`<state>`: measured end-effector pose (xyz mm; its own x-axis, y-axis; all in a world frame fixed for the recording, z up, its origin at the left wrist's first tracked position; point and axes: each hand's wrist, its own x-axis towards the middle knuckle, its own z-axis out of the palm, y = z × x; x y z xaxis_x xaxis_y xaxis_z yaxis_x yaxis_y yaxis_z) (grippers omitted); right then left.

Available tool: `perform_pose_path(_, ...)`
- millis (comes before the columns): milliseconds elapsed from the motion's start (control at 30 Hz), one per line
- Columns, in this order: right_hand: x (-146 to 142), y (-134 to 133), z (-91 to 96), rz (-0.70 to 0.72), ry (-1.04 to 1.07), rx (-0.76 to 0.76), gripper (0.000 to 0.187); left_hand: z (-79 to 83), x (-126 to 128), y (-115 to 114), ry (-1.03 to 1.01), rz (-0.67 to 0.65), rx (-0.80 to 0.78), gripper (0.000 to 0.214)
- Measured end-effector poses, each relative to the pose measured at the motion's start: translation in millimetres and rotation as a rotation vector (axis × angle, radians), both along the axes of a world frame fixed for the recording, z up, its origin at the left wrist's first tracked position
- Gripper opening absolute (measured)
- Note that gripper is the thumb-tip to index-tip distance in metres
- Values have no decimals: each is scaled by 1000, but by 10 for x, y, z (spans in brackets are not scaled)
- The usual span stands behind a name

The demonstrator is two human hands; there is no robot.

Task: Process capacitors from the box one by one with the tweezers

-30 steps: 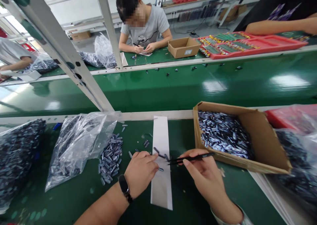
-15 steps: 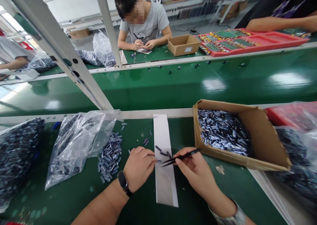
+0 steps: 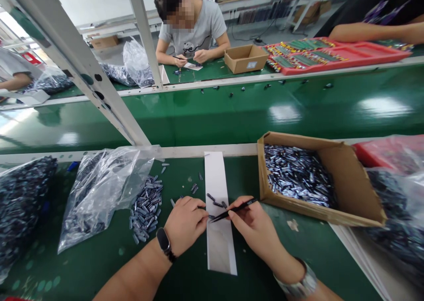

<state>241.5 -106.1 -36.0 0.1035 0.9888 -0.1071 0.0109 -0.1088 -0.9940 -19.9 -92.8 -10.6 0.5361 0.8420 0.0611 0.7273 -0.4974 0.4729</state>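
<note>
below, green tabletop [image 3: 188,279] under white strip [image 3: 220,248] — beyond, glossy green belt [image 3: 205,126]

Far worktop [image 3: 213,70] with a small cardboard box [image 3: 241,66]
Right of the box, a red tray [image 3: 359,54]; left of the box, a person [image 3: 202,27] in grey, a white post [image 3: 143,33] and a plastic bag [image 3: 135,63].

From the worker's head, the one camera is looking forward and down, taking in left hand [image 3: 186,220] and right hand [image 3: 256,226] close over the green workbench [image 3: 89,259] and facing across the green conveyor belt [image 3: 198,120] toward a co-worker [image 3: 207,24].
</note>
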Motion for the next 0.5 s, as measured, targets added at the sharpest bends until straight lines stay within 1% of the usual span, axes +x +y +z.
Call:
perform_pose_path(200,13,-9,-37,19,-25,-16,61,41,10,8,39,-12,-22,21)
perform_pose_path(367,5,6,10,24,-10,-50,73,50,5,18,33,-15,-14,20)
perform_pose_path(500,1,47,48,-35,28,-50,80,36,0,17,23,-7,-9,22)
